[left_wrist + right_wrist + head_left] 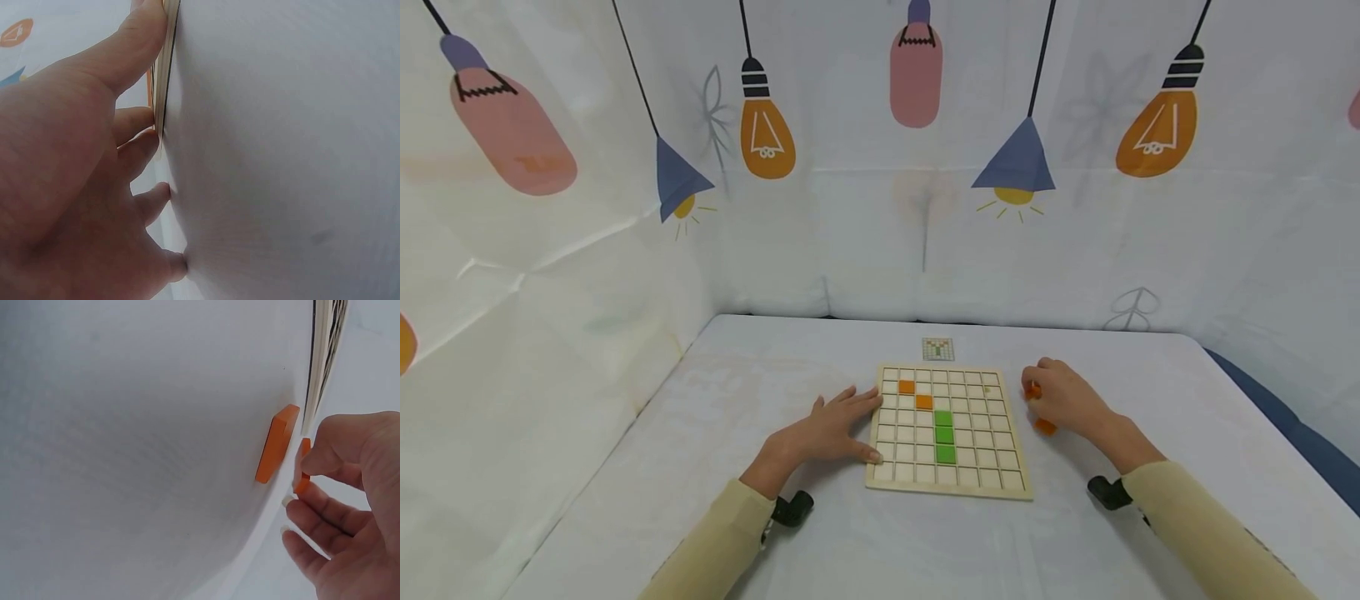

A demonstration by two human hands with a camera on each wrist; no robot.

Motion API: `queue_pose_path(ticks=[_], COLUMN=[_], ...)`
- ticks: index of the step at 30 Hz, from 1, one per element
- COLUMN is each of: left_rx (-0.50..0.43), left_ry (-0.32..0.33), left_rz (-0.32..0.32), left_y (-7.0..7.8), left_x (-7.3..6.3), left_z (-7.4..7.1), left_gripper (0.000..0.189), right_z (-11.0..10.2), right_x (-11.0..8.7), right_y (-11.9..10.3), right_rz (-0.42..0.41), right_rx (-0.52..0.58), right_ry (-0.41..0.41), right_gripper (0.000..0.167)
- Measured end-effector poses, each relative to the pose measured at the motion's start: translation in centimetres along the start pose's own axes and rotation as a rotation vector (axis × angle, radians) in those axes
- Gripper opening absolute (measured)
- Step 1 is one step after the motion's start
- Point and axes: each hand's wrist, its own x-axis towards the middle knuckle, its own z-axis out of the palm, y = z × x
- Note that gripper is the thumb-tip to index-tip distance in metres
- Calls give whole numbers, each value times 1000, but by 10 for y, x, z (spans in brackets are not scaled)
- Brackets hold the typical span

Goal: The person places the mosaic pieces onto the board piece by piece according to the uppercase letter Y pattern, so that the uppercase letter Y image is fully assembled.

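A pale wooden grid board point(992, 458) lies on the white table, with two orange tiles point(924, 402) on a diagonal and a column of green tiles point(944, 435) set in its squares. My left hand point(829, 429) rests at the board's left edge, fingers spread; the thumb and some fingertips touch the rim. To the right of the board my right hand point(1067, 400) pinches an orange tile point(303, 465) between thumb and finger. Another orange tile point(277, 445) lies on the table just below that hand, close to the board's right edge.
A small card point(937, 349) with a grid pattern lies behind the board. A white curtain point(850, 242) printed with lamps and bulbs hangs behind and left of the table point(760, 358). Something dark blue point(1285, 417) shows past the table's right edge.
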Motion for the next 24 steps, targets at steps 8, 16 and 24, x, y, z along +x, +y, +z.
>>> queue_pose_path(ticks=[8,16,24], left_rx=[6,21,15], left_ry=[-2,-1,-8], left_rz=[1,-11,-10], left_y=[-1,-1,2], left_x=[1,1,0], left_z=[0,-1,-2], left_gripper=[92,93,93], right_z=[3,0,9], right_x=[6,11,14], right_y=[-6,-20,-30], right_rz=[-81,-121,-133], right_rx=[-6,23,67], right_ry=[38,34,13], right_gripper=[14,16,19])
